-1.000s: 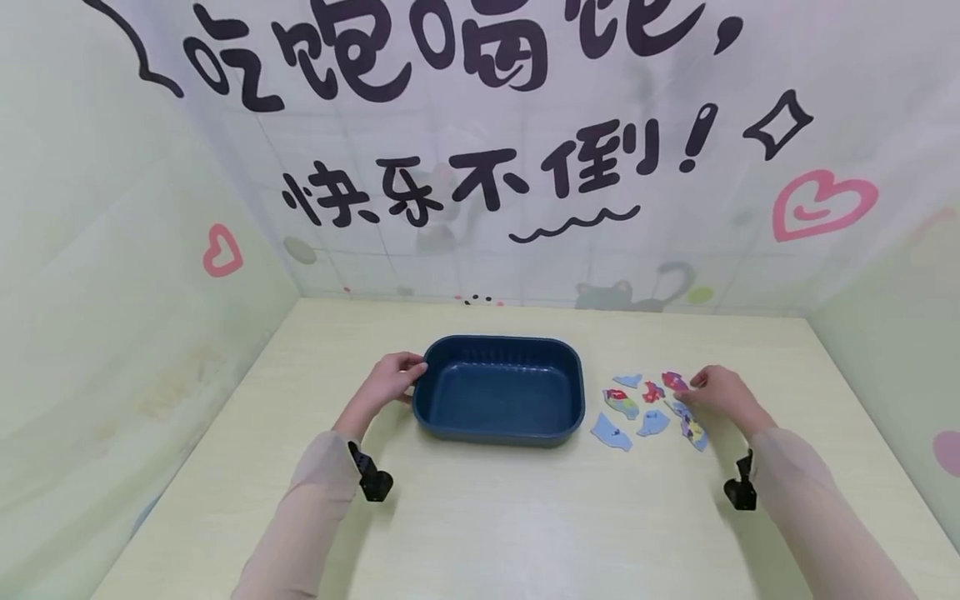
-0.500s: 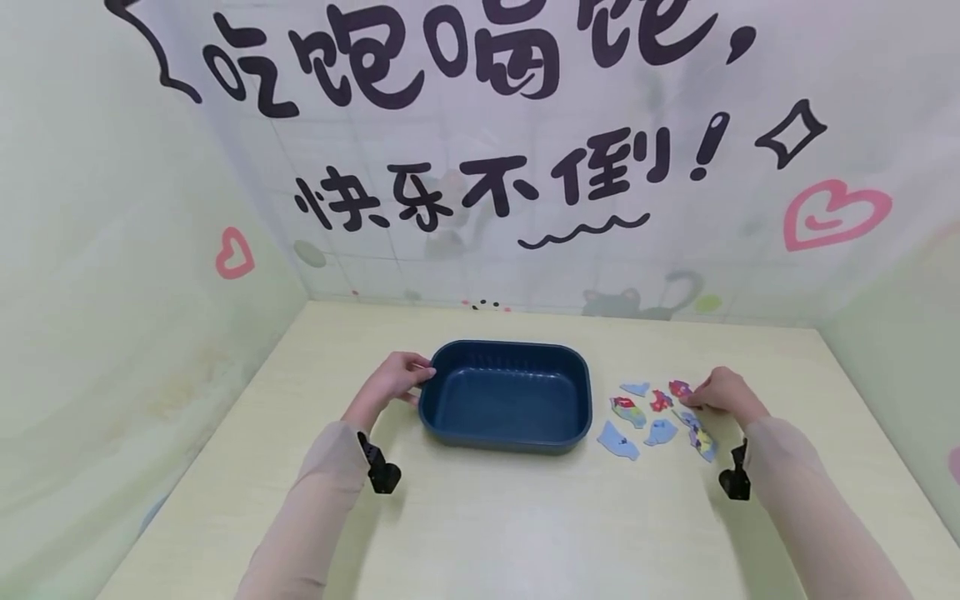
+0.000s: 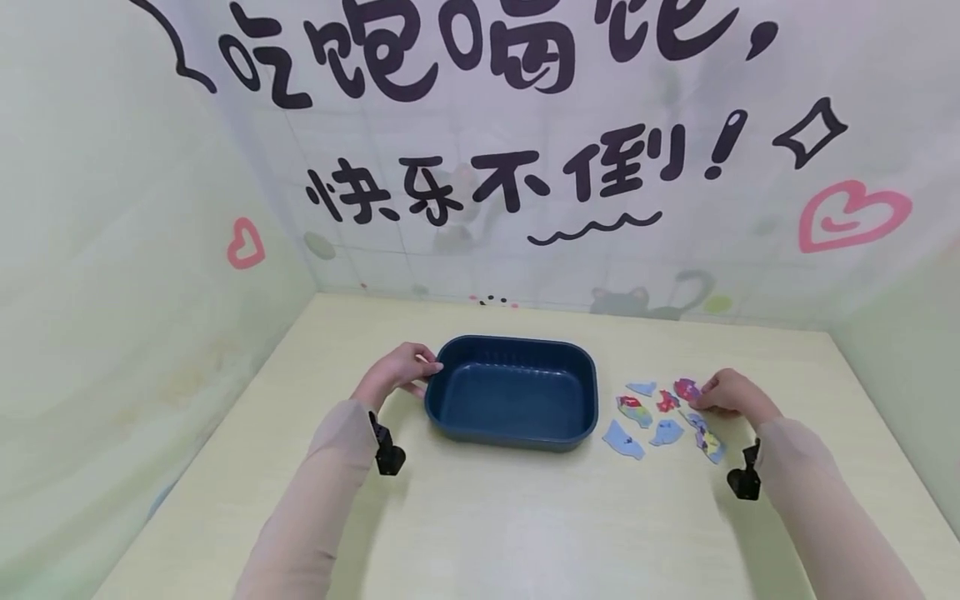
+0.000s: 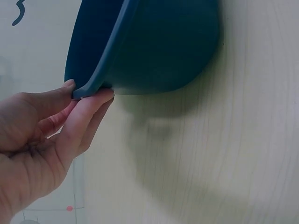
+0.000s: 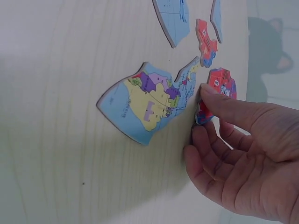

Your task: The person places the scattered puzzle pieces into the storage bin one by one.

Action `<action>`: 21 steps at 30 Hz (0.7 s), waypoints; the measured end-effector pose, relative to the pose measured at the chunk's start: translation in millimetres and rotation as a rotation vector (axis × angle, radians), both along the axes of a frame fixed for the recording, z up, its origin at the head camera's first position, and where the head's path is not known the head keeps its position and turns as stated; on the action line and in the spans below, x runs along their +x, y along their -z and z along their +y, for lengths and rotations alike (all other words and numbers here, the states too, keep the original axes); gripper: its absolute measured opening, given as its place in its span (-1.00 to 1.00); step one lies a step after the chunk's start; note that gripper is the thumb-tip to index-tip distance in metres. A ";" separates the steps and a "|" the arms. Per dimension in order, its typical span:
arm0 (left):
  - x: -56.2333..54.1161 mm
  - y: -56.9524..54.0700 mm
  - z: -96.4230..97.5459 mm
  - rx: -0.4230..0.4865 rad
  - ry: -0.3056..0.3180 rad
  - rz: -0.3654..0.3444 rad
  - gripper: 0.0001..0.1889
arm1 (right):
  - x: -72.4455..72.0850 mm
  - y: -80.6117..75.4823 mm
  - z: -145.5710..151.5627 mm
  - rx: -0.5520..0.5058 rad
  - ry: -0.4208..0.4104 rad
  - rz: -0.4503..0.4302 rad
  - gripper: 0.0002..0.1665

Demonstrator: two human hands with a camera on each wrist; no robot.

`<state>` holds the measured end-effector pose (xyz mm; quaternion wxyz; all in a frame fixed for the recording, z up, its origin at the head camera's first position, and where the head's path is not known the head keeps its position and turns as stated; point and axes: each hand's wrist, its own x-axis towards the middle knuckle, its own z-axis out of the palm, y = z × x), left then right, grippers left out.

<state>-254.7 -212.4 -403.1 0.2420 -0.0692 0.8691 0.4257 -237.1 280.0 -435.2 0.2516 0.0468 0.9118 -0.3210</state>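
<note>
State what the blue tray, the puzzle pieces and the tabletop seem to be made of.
Blue tray: probably plastic, smooth and slightly glossy, with soft highlights inside.
Puzzle pieces: likely card or thin wood, with printed faces and darker cut edges.
Tabletop: wood or wood-look laminate, pale, with fine grain lines; I cannot tell which.

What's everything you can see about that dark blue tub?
The dark blue tub is a rounded rectangle with raised walls and a rim, smooth, plastic-looking, with nothing visible inside. It stands open side up on the pale table, beside the flat puzzle pieces but apart from them. The left hand pinches its rim, thumb on top, fingers against the outside.
</note>
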 end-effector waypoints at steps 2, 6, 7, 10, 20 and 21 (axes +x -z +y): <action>-0.6 0.4 0.6 0.001 0.003 -0.004 -0.76 | 0.9 0.9 3.8 -0.019 -0.008 -0.004 -0.73; -1.2 -2.4 2.6 -0.017 0.005 -0.003 -0.78 | 2.0 0.6 9.9 -0.077 -0.020 -0.017 -0.68; -1.2 -3.7 3.1 -0.023 0.005 -0.004 -0.78 | 2.0 0.7 11.1 -0.090 -0.024 -0.016 -0.66; -0.6 -8.4 4.1 -0.037 -0.003 -0.016 -0.78 | 1.1 -0.6 12.7 -0.131 -0.034 -0.012 -0.61; 2.1 -7.7 2.5 -0.035 -0.001 -0.027 -0.72 | 0.4 -9.0 6.1 -0.207 -0.028 0.003 -0.41; 2.9 -6.1 0.9 -0.030 -0.002 -0.035 -0.70 | 0.7 -10.0 3.7 -0.212 -0.034 0.004 -0.41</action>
